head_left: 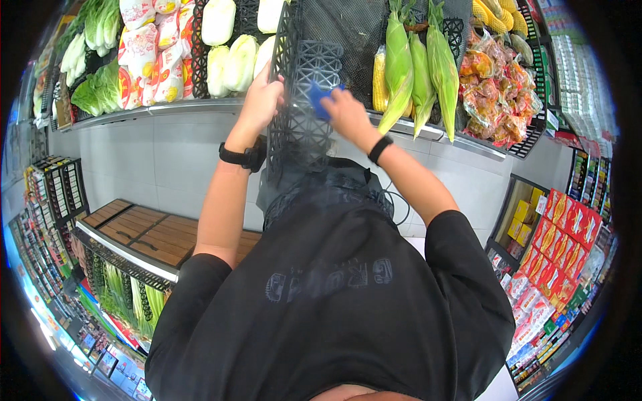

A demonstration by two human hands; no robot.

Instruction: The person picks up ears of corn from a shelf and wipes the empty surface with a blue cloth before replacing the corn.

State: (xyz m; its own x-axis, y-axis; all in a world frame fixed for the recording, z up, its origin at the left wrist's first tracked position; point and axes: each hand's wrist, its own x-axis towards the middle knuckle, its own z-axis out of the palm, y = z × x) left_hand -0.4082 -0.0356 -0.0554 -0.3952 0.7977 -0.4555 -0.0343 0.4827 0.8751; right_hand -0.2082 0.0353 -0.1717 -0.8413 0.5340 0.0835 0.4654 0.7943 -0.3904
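My left hand [262,103] is closed on the edge of a black plastic lattice panel [294,130], which stands tilted at the front of the produce shelf and reaches down toward my body. In my right hand [349,119] is a blue cloth [319,100], pressed against the panel's lattice face and slightly blurred. Just beyond my left fingers lie several pale napa cabbages [242,63]. Ears of corn in green husks [399,67] sit to the right of my right hand, with a peeled yellow cob [380,80] beside them.
Bagged white-and-red packages [152,60] and leafy greens [99,87] fill the shelf's left. Wrapped reddish produce [498,90] is at the right. A metal shelf rim [180,107] runs along the front. Wooden-topped display [144,230] stands lower left; red boxes [562,234] are stacked lower right.
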